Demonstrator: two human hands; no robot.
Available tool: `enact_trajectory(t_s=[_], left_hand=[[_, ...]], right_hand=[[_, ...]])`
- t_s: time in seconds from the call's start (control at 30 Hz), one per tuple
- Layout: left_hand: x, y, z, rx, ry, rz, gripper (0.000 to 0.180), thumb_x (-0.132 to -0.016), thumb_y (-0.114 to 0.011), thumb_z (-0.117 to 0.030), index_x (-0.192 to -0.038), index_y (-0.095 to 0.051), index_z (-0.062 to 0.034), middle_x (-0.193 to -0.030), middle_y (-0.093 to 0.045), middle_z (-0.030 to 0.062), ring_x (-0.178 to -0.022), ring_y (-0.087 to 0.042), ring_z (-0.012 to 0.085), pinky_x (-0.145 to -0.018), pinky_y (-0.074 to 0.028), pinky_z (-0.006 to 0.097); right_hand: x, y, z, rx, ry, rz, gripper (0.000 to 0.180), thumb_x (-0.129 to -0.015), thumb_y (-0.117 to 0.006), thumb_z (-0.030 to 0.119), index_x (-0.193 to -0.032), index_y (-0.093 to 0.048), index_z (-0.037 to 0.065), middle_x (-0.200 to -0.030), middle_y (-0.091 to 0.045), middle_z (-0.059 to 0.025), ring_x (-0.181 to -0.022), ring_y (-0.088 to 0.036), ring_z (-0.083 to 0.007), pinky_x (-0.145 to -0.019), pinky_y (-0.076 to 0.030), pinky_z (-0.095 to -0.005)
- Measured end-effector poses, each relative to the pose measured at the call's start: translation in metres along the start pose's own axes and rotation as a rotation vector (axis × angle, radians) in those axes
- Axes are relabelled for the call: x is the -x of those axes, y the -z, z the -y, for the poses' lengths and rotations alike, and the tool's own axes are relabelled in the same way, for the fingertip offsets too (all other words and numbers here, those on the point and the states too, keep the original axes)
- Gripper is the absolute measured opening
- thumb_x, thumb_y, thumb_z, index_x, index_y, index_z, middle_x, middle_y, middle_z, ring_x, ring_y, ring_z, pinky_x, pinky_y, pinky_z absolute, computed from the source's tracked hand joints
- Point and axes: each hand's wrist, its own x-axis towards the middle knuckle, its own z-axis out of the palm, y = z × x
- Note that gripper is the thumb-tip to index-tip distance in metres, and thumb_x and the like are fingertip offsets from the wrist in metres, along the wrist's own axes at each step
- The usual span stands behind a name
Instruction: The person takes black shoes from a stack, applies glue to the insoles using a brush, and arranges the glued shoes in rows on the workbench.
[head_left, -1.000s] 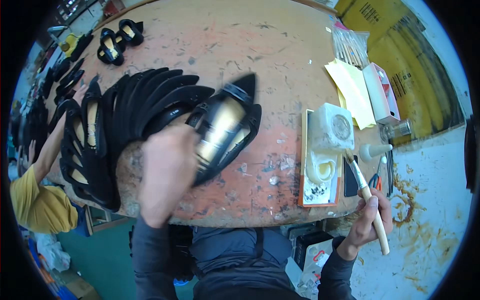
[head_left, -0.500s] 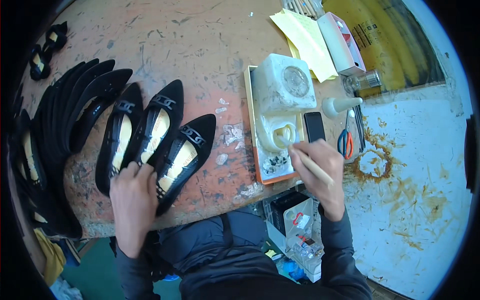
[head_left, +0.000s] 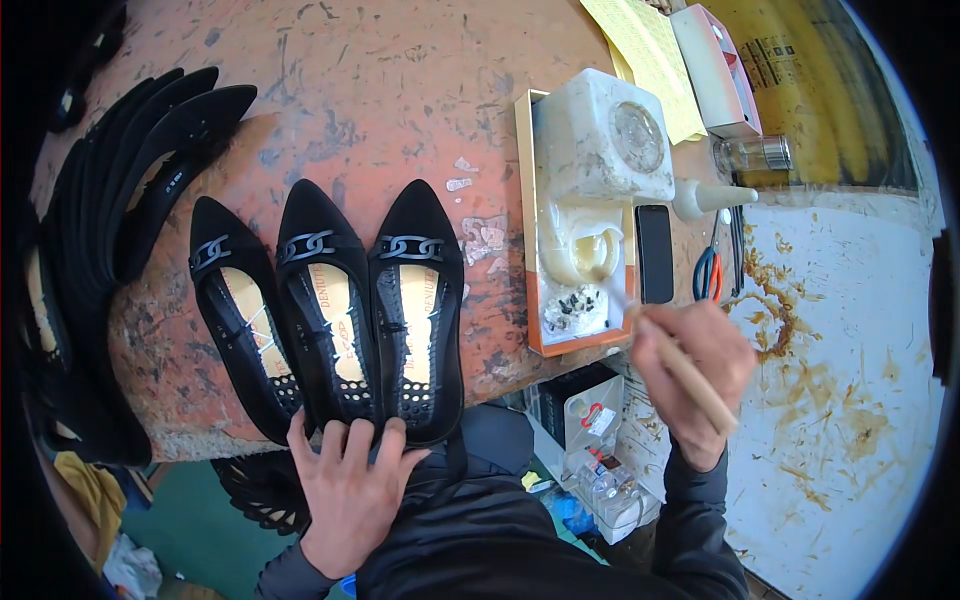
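Observation:
Three black pointed flat shoes with chain ornaments and pale insoles stand side by side, toes away from me: the left shoe point(head_left: 218, 290), the middle shoe point(head_left: 312, 215) and the right shoe point(head_left: 420, 212). My left hand point(head_left: 352, 478) is open, its spread fingertips touching their heels at the table's front edge. In my right hand point(head_left: 700, 365) is a brush point(head_left: 705, 395) with a pale wooden handle, its head end blurred. That end points toward an open white pot point(head_left: 562, 262) of yellowish liquid in a shallow orange-sided box point(head_left: 585, 344).
A row of nested black shoes point(head_left: 75, 220) lines the left side. In the box stands a stained white container point(head_left: 595, 140). Right of it lie a phone point(head_left: 655, 255), scissors point(head_left: 709, 270), a nozzle bottle point(head_left: 710, 198) and a glass jar point(head_left: 755, 154). Yellow paper point(head_left: 650, 60) lies behind.
The three shoes are now straighter and closer together. My left hand has shifted right and toward me along the heels. My right hand with the brush has drawn back from the pot, rightward.

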Motion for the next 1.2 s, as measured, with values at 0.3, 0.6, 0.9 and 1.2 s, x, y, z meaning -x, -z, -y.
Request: enact_trajectory(t_s=[0.3,0.6,0.9,1.2], left_hand=[[-0.002,-0.005,-0.009,0.021,0.092,-0.031,0.087,-0.091,-0.084,-0.052,-0.160,-0.060,-0.0047,-0.099,-0.055,0.0035,-0.099,-0.057,0.0242,-0.116,-0.037,0.070],[-0.010,-0.005,-0.007,0.089,0.058,-0.076,0.099,-0.085,-0.090,-0.054,-0.160,-0.055,0.0013,-0.100,-0.063,0.0057,-0.105,-0.063,0.0262,-0.116,-0.037,0.063],[-0.008,-0.008,-0.004,0.105,0.086,-0.103,0.097,-0.085,-0.090,-0.054,-0.158,-0.057,0.0004,-0.100,-0.063,0.0058,-0.103,-0.064,0.0261,-0.113,-0.040,0.062],[-0.006,-0.006,-0.001,0.103,0.086,-0.090,0.096,-0.085,-0.090,-0.053,-0.158,-0.058,-0.0001,-0.101,-0.065,0.0055,-0.104,-0.064,0.0254,-0.113,-0.039,0.061]], right_hand=[[0.008,0.005,0.002,-0.069,-0.115,-0.051,0.012,-0.084,-0.086,0.000,-0.094,-0.080,-0.002,-0.079,-0.071,-0.0138,-0.065,-0.066,-0.0286,-0.060,-0.050,-0.0386],[-0.007,0.016,0.022,-0.760,-0.096,-0.053,0.019,-0.082,-0.088,0.005,-0.096,-0.082,-0.008,-0.077,-0.079,-0.0143,-0.060,-0.072,-0.0238,-0.064,-0.060,-0.0303],[-0.017,-0.067,0.055,-0.645,0.027,0.296,0.014,-0.084,-0.086,0.000,-0.096,-0.080,-0.001,-0.085,-0.076,-0.0103,-0.069,-0.068,-0.0281,-0.066,-0.054,-0.0399],[-0.029,-0.059,0.052,-0.673,0.339,0.674,0.023,-0.079,-0.088,0.007,-0.098,-0.077,0.004,-0.085,-0.060,-0.0051,-0.081,-0.063,-0.0279,-0.066,-0.054,-0.0413]])
